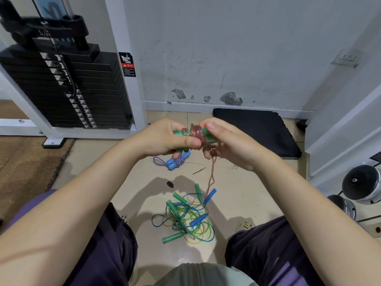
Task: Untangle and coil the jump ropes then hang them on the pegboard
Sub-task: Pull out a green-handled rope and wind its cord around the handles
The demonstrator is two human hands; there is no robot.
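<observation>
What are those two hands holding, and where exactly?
Green jump-rope handles wound with pinkish rope: the left hand grips their left end, the right hand the right end.

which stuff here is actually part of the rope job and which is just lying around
Part of the job:
- pink rope being wound round green handles, held by left hand and right hand
- tangled pile of ropes on the floor
- coiled purple rope with blue handles

Just lying about:
- weight stack
- black mat
- dumbbells
- wall socket

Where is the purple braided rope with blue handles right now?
In the head view, the purple braided rope lies on the floor at centre, just below the left hand, beyond the tangled pile.
</observation>
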